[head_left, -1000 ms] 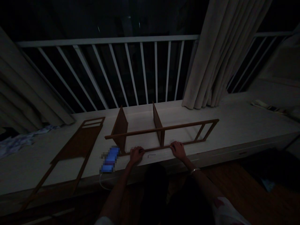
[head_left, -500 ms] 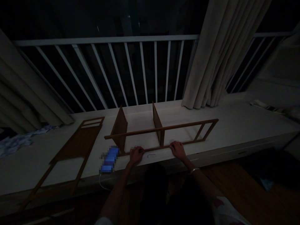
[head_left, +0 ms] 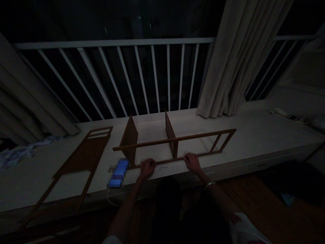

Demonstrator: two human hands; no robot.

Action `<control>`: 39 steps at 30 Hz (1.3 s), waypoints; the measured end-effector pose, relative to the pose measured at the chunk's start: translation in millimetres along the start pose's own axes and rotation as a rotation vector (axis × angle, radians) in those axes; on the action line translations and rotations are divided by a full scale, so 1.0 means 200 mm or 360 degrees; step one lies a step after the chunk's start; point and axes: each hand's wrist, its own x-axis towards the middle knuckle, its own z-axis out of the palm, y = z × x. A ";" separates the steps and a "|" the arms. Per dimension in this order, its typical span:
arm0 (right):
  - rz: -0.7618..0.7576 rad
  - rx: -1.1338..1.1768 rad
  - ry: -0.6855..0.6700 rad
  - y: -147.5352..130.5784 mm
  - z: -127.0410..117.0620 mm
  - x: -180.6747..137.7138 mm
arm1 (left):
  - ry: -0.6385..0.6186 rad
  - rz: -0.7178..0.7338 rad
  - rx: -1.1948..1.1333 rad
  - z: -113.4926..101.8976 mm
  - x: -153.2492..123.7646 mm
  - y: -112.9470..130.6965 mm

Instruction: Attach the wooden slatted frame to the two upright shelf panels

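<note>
A partly built wooden shelf frame stands on edge on a long pale window ledge, with two upright brown panels rising behind its long rails. My left hand is curled over the frame's lower rail near the left panel. My right hand is curled over the same rail further right, a bracelet on its wrist. Between the two hands a small L-shaped hex key lies on the ledge. The room is very dark.
A second flat wooden side frame lies on the ledge at left. A glowing blue phone with a cable sits beside it. White railing bars and curtains stand behind. Crumpled cloth lies far left, small items far right.
</note>
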 end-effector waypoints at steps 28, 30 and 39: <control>-0.0010 -0.0028 -0.0010 0.00 0.00 0.00 | 0.0004 -0.0015 0.0020 -0.01 -0.01 0.01; -0.0010 -0.0030 -0.0012 0.00 0.00 0.00 | 0.0001 -0.0012 0.0019 -0.02 -0.01 0.02; -0.0010 -0.0011 -0.0027 -0.01 -0.02 0.00 | 0.0001 -0.0025 0.0029 -0.02 -0.01 0.03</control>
